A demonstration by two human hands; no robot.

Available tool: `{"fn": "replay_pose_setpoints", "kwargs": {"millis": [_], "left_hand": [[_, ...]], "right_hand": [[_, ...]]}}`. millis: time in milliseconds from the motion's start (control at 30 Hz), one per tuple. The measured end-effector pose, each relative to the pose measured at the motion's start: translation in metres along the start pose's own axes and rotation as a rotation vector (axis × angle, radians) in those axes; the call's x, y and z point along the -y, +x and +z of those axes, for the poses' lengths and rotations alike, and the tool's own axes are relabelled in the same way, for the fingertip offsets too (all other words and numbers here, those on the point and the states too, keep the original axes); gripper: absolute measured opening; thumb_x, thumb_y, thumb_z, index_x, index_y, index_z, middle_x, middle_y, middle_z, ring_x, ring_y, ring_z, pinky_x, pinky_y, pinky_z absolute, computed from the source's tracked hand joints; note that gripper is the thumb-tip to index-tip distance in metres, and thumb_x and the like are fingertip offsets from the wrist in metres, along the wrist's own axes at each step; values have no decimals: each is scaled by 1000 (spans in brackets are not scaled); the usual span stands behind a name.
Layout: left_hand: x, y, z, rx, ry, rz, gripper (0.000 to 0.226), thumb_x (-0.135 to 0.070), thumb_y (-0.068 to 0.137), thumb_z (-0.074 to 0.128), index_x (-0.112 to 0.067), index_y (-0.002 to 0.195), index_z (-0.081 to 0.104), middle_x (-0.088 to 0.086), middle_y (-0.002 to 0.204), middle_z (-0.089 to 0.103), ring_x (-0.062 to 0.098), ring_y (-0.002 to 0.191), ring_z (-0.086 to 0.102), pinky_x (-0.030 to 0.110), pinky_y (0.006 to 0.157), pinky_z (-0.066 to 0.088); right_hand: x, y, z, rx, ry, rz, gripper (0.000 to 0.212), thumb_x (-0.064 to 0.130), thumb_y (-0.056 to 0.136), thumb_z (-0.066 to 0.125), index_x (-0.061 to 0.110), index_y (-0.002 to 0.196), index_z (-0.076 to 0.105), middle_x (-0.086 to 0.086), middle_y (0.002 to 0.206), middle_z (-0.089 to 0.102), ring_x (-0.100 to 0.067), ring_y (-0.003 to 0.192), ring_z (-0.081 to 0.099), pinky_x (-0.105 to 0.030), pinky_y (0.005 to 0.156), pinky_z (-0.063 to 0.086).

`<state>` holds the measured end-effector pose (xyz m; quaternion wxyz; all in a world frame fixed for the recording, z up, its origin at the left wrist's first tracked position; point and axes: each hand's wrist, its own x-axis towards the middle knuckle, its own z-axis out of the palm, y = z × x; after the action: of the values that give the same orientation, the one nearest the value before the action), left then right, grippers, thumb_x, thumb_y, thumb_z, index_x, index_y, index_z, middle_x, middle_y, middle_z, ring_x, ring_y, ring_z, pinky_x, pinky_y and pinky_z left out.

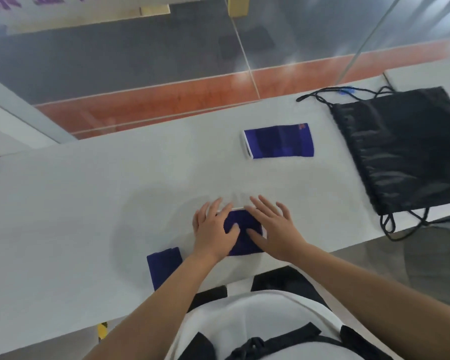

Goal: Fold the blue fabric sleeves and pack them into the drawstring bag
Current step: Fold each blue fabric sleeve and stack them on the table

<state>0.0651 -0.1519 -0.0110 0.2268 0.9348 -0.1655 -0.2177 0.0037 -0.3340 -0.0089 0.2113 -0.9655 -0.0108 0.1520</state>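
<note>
On the table (89, 203), the drawstring bag (400, 152) is laid far to the right.
A folded sleeve (278, 141) is set left of it; the blue sleeve (244, 245) is pressed flat under the spread left hand (211, 229) and right hand (273, 227), the right nearer the bag.

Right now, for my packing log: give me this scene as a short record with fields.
surface: white table
left hand: pressing flat on near blue sleeve
right hand: flat on the same sleeve
drawstring bag: black, lying flat at right, not held
far blue sleeve: folded, untouched, beside the drawstring bag
blue fabric at left forearm: partly hidden
</note>
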Motion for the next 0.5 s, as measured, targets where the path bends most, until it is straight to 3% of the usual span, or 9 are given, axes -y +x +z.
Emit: {"fn": "replay_pose_setpoints", "kwargs": {"millis": [100,267,400,500], "left_hand": [[-10,27,-17,-65,-187,-63,55,-28,89,63,-26,143,49,1,153,43,22,143,34,42,119,24],[-45,76,-32,10,-203,-99,55,-19,90,59,-16,144,47,6,155,38,24,144,32,35,120,22],[-86,114,-26,26,-86,-96,56,-20,97,48,-14,151,35,8,162,27,24,150,20,38,123,16],[-118,150,-20,-51,-23,-116,56,-20,102,41,-14,155,25,7,165,18,24,152,11,38,124,11]], "right_hand": [[-27,6,-28,-99,114,183,58,48,99,46,32,152,31,5,165,18,-15,153,9,-47,122,13],[-93,52,-74,0,60,409,63,49,100,40,25,156,22,2,167,8,-18,154,4,-50,120,12],[-126,107,-97,-6,105,385,59,42,101,40,20,154,28,-1,167,15,-19,154,6,-47,120,11],[-138,144,-105,-65,39,259,59,38,103,36,20,156,21,0,167,11,-20,154,2,-46,122,6]]}}
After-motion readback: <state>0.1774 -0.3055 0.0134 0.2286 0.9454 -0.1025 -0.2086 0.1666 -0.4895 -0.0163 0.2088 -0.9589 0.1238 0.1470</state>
